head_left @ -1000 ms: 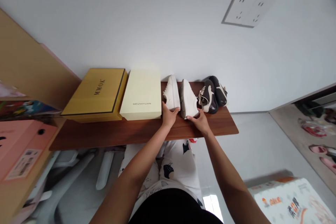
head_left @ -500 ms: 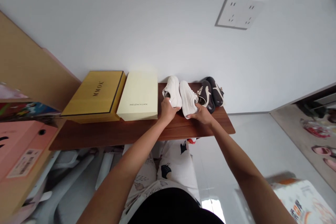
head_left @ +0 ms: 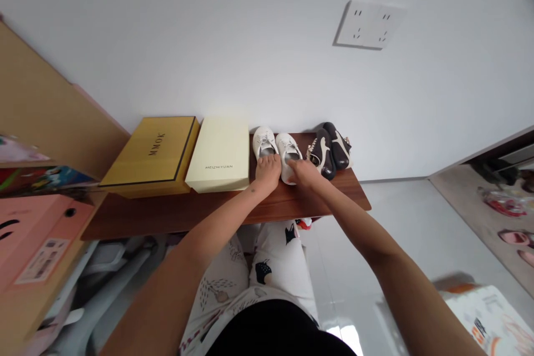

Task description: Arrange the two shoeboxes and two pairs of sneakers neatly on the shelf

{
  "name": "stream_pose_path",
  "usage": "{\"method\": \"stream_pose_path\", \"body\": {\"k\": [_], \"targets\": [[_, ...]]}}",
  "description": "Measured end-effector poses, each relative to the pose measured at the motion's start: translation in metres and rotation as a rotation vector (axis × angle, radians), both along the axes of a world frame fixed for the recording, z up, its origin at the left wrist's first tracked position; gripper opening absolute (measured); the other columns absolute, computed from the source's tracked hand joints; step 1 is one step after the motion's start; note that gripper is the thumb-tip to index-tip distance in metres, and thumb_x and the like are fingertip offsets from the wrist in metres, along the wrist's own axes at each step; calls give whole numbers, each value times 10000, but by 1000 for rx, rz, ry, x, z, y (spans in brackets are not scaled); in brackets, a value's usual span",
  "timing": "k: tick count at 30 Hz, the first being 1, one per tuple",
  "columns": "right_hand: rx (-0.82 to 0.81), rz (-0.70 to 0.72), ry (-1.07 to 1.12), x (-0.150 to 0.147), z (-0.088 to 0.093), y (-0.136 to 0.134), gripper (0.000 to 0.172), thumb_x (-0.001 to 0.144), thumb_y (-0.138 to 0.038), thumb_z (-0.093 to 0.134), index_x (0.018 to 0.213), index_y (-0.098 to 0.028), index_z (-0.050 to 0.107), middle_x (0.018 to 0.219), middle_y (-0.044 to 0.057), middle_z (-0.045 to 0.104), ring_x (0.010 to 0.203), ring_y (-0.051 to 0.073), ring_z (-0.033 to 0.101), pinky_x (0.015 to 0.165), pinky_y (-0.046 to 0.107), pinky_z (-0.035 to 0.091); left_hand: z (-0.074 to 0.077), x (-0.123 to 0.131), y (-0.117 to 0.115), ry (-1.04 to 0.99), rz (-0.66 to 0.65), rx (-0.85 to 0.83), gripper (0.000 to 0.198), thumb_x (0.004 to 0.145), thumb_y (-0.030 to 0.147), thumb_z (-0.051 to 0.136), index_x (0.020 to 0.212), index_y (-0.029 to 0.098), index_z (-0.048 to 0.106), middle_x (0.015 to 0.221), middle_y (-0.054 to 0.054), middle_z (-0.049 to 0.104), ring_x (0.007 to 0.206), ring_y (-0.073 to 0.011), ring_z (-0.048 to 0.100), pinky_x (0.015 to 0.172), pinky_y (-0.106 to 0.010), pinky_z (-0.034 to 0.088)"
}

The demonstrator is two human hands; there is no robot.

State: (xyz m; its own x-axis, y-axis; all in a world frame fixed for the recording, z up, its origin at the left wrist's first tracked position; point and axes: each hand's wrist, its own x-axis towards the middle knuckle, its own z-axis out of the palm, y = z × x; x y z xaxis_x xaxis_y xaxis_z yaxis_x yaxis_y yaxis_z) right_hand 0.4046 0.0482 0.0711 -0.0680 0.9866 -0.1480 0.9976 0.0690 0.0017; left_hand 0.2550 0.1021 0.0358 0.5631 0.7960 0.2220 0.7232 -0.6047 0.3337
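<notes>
Two white sneakers stand side by side on a dark wooden shelf board (head_left: pixel 167 217), toes toward the wall. My left hand (head_left: pixel 268 171) is closed over the heel of the left white sneaker (head_left: pixel 263 137), its fingers at the shoe opening. The heel itself is hidden behind that hand. At the other shoe, my right hand (head_left: pixel 306 173) grips the heel side of the right white sneaker (head_left: pixel 285 141) from the right. Just right of it sits a pair of dark brown sneakers (head_left: pixel 327 150) with cream trim, leaning on their sides.
Left of the white shoes lie a pale cream shoebox (head_left: pixel 221 147) and a yellow shoebox (head_left: pixel 152 150). A pink box (head_left: pixel 41 233) stands on a wooden shelf at far left. A socket plate (head_left: pixel 369 25) is on the wall behind. Pink slippers (head_left: pixel 515 237) lie at right.
Both white sneakers have turned upright, their openings now facing up and toes to the wall. The right one has shifted left, closer to the other and away from the brown pair.
</notes>
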Motion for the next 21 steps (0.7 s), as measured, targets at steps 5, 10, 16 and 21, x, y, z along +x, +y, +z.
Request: {"method": "stream_pose_path", "body": {"k": [5, 10, 16, 21], "targets": [[-2, 22, -36, 0, -4, 11, 348, 852, -339, 688, 1130, -165, 569, 1132, 184, 722, 1082, 320, 664, 898, 358, 439, -4, -3, -1, -18, -2, -20, 216, 852, 118, 600, 1064, 120, 556, 1098, -219, 604, 1141, -381, 566, 1019, -507, 364], [-34, 10, -38, -4, -7, 19, 353, 859, -339, 672, 1140, -159, 558, 1163, 199, 710, 1094, 321, 661, 916, 370, 430, -7, -7, 0, 26, -21, -7, 255, 856, 103, 542, 1110, 98, 564, 1110, -234, 604, 1147, -380, 559, 1025, -515, 360], [-32, -3, -45, -7, -8, 23, 360, 865, -331, 665, 1156, -153, 552, 1188, 207, 699, 1103, 315, 658, 919, 375, 430, -8, -5, 5, 89, 4, 32, 273, 857, 51, 474, 1115, 71, 562, 1119, -252, 598, 1137, -387, 559, 1006, -503, 366], [-24, -15, -28, -8, -9, 21, 381, 865, -331, 675, 1177, -149, 553, 1192, 204, 694, 1104, 319, 645, 925, 376, 429, -10, -7, 10, 96, -8, 24, 280, 849, 37, 482, 1112, 76, 571, 1122, -248, 592, 1137, -391, 555, 1013, -517, 369]]}}
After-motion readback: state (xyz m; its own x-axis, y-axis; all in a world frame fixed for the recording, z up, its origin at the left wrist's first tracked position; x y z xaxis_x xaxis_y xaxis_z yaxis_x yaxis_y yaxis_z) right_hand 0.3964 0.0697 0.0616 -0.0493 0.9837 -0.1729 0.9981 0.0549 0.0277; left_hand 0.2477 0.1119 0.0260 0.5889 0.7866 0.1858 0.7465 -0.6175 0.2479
